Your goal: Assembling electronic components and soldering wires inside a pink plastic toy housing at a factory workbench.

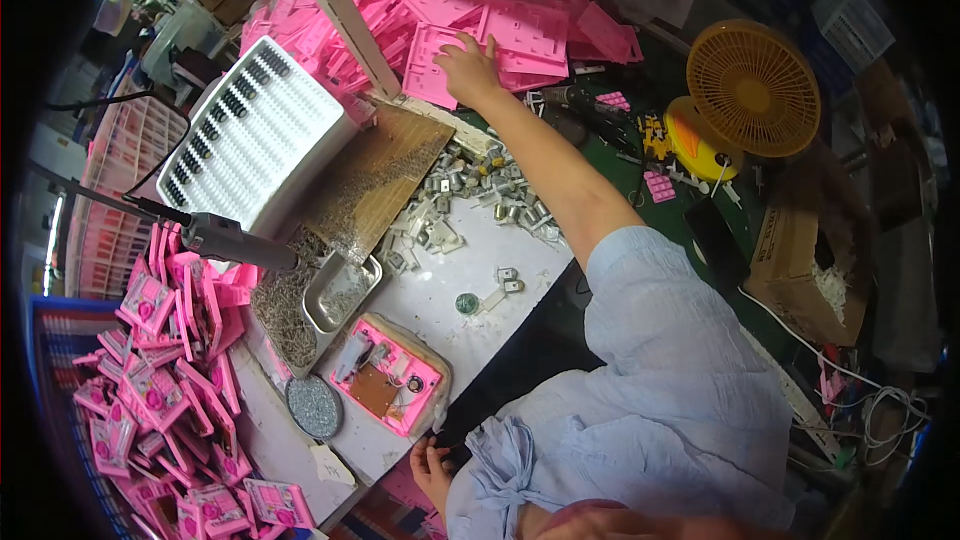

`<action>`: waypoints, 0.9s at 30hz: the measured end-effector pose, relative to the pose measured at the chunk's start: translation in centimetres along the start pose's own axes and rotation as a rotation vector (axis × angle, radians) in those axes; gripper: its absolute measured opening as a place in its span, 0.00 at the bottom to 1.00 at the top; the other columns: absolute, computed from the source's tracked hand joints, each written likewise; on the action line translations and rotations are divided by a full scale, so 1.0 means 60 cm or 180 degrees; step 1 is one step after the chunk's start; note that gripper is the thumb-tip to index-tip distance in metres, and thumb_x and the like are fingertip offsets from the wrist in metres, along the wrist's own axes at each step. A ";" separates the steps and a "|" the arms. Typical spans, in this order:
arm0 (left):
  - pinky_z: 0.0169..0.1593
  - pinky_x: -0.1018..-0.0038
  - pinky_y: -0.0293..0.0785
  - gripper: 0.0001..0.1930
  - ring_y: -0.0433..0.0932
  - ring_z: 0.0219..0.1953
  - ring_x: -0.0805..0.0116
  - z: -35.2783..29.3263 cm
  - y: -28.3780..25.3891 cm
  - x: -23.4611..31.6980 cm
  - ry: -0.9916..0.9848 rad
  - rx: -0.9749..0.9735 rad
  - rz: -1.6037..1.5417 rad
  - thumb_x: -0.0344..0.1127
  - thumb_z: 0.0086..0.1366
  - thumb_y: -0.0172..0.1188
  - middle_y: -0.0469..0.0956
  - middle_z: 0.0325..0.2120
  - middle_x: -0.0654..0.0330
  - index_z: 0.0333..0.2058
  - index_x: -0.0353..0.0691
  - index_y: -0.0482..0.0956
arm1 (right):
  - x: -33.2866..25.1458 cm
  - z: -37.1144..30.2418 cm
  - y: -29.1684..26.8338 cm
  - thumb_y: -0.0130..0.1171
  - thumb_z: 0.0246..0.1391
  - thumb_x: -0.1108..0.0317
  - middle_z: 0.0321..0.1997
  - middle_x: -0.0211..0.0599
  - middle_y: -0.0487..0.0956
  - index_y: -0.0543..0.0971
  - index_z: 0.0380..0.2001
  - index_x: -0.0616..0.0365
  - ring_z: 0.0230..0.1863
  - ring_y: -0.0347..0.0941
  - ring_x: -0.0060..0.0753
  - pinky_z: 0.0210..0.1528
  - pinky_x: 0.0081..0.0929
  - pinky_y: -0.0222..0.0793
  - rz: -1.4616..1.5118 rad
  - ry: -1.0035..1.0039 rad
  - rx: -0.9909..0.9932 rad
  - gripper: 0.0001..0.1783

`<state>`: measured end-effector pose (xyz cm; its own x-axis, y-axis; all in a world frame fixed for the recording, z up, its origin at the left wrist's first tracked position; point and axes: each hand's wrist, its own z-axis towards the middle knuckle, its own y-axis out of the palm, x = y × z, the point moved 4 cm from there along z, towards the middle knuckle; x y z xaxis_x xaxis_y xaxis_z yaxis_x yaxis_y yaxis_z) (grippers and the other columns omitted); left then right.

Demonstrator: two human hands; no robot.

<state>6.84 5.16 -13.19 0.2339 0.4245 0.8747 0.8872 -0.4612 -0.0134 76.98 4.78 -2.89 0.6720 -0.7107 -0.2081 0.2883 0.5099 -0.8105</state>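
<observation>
Surface: cluttered white workbench (440,290) with a yellow fan (752,88) at its far right.
Right hand (468,68): stretched left of the fan, fingers spread flat on a pink plastic panel (437,64) in the pile.
Left hand (432,470): near edge, well apart from the fan, fingers curled, holding nothing visible.
Open pink casing (392,376): just above the left hand.

We see a brown cardboard box (800,260), open-topped, at the right. Beside it lies a dark, blank phone screen (718,240).
</observation>
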 end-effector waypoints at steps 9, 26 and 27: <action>0.37 0.79 0.71 0.13 0.74 0.32 0.78 0.016 -0.021 -0.003 -0.0071 0.0227 0.0255 0.36 0.74 0.53 0.83 0.36 0.57 0.46 0.33 0.80 | -0.119 -0.070 -0.086 0.56 0.43 0.75 0.51 0.31 0.83 0.86 0.43 0.49 0.59 0.70 0.47 0.64 0.55 0.60 0.1352 -0.0551 0.1145 0.22; 0.28 0.84 0.64 0.21 0.65 0.23 0.84 0.009 -0.008 0.056 0.1020 -0.0477 0.0773 0.27 0.59 0.69 0.81 0.34 0.63 0.51 0.30 0.80 | -0.456 -0.455 -0.254 0.60 0.45 0.80 0.37 0.39 0.83 0.84 0.40 0.58 0.38 0.77 0.41 0.43 0.35 0.73 0.3119 -0.1895 -0.1824 0.16; 0.28 0.85 0.63 0.21 0.64 0.23 0.84 0.011 -0.006 0.057 0.1091 -0.0524 0.0715 0.27 0.59 0.70 0.80 0.33 0.63 0.52 0.30 0.79 | -0.476 -0.473 -0.255 0.62 0.45 0.79 0.35 0.38 0.82 0.84 0.40 0.57 0.37 0.76 0.42 0.41 0.35 0.73 0.3110 -0.2136 -0.1973 0.16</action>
<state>7.59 7.27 -10.49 0.2438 0.0294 0.9694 0.7477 -0.6423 -0.1686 34.04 3.53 -0.11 0.6782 0.2824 -0.6784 -0.7347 0.2395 -0.6347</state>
